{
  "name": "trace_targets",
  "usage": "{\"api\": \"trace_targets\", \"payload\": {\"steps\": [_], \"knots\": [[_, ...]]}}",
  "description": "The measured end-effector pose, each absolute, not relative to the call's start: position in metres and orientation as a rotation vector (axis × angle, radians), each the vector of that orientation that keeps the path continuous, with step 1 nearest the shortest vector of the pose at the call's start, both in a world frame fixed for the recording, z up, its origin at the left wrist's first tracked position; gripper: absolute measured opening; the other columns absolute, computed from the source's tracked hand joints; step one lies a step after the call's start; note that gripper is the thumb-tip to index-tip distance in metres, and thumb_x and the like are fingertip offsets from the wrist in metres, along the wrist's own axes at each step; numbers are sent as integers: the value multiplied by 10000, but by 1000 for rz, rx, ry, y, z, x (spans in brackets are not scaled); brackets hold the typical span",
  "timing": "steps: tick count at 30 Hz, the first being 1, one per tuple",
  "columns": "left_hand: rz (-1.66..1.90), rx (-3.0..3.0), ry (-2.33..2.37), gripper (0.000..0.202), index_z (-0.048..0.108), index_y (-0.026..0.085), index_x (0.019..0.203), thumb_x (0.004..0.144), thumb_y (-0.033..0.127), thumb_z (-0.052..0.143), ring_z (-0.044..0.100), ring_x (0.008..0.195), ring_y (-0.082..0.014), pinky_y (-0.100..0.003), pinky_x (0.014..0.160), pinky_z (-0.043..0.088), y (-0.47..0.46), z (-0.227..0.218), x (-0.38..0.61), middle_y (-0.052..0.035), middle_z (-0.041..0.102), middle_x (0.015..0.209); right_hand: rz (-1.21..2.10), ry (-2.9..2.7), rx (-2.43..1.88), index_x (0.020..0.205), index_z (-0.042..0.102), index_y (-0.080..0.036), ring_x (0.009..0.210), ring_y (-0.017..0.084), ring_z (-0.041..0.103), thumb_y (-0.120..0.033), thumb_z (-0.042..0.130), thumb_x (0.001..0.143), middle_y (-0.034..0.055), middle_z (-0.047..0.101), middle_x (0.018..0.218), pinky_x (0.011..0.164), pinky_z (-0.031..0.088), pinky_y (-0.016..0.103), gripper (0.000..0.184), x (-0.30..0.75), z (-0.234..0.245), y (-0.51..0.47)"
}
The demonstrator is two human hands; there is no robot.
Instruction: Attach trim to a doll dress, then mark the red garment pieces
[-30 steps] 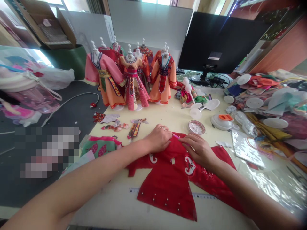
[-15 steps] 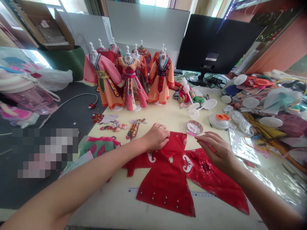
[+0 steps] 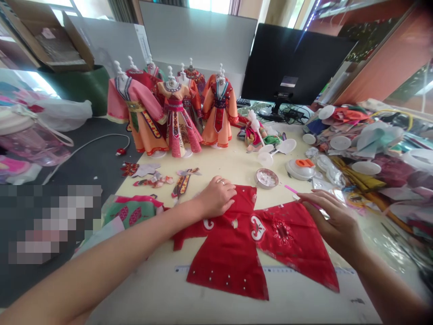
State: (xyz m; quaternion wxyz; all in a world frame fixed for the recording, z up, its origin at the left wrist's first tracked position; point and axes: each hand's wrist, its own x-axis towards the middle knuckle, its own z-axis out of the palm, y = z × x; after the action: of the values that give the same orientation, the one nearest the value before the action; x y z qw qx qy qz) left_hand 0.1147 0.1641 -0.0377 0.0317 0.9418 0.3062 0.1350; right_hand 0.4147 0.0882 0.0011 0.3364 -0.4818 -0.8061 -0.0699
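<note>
A small red doll robe point(image 3: 227, 266), cut flat with wide sleeves, lies on the pale tabletop. White heart-shaped motifs and small beads decorate it. At its upper edge, my left hand point(image 3: 218, 196) presses on the cloth with curled fingers; the fingertips are partly hidden. My right hand point(image 3: 333, 221) is over the outer end of the right sleeve, its fingers closed around a thin pink stick point(image 3: 290, 188) that points left. Left of the stick's tip, and apart from it, stands a round shallow dish point(image 3: 267, 184) of small whitish bits.
Several dressed doll forms point(image 3: 184, 110) stand at the back, beside a black monitor point(image 3: 297, 63). Fabric scraps and plastic parts pile up at right. A ruler point(image 3: 284, 270) lies partly under the robe. Patterned cloth pieces point(image 3: 182, 184) and green cloth point(image 3: 131, 210) lie at left.
My right hand has moved right with the pink stick, away from the dish, uncovering more of the sleeve. My left hand stays on the robe. The camera view has shifted slightly.
</note>
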Motion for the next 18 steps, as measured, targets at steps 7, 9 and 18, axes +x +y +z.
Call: {"api": "trace_targets", "payload": {"steps": [7,9,18], "knots": [[378,2845,827,114,616,161,913,859,202,525,562,1017,-227,-432,985,303,139,-32,108,-53,679,922,-119,-1952,-1367,1063,636,-239,819,204,627,-230,550,874,32,671,793,796,504,388,209,430,5,82],[398,2829,828,101,615,171,899,858,196,526,568,970,-220,-447,993,297,131,-30,101,-40,673,860,-111,-1908,-1392,1074,632,-242,808,203,634,-235,549,876,27,676,786,795,508,391,215,433,5,80],[502,2860,946,243,613,174,948,838,44,441,539,825,-177,-419,988,345,95,-16,71,-43,622,840,-85,-1831,-1452,1061,634,-232,799,192,659,-287,536,883,38,694,868,814,517,388,210,436,-1,78]]}}
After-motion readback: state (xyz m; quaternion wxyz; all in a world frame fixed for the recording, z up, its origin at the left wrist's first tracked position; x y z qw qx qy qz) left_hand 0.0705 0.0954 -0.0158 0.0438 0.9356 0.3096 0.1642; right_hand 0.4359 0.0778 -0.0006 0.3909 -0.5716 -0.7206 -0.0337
